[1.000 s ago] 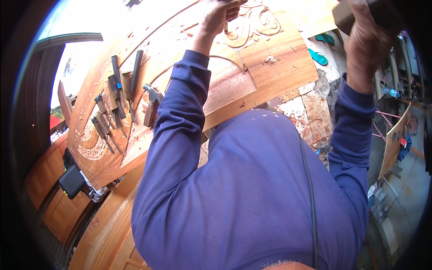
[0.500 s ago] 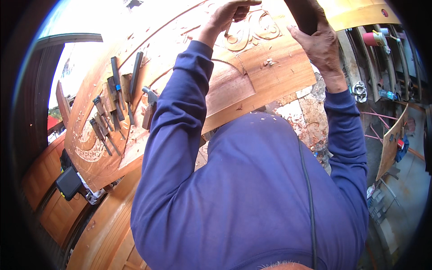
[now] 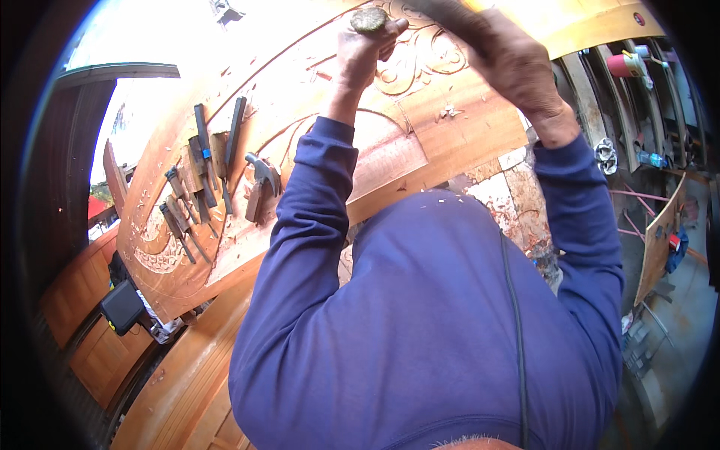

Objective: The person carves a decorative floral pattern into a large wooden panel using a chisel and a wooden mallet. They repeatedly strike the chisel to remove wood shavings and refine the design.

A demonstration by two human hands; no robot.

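Note:
My left hand (image 3: 358,58) is closed around a chisel whose round, worn handle end (image 3: 369,20) faces up; the blade is hidden. It is over the carved wooden panel (image 3: 472,124), close to raised scrollwork (image 3: 420,64). My right hand (image 3: 517,67) grips a dark wooden mallet (image 3: 459,21), slightly smeared by motion, which slants toward the chisel's end without visibly touching it. Left of my left forearm, a claw hammer (image 3: 262,180) lies on the panel. Beyond it rest several chisels (image 3: 199,161), some with dark handles, some with wooden ones.
Wood shavings (image 3: 448,112) are scattered over the panel. A black case (image 3: 121,306) sits off its left end, above other wooden panels (image 3: 180,375). At the right are upright boards (image 3: 619,105), a red and white cup (image 3: 624,65) and a leaning plywood sheet (image 3: 660,240).
My right hand and the mallet have swung left toward my left hand. My left hand has turned and lowered slightly, so the chisel's end now shows. The claw hammer has come into fuller view.

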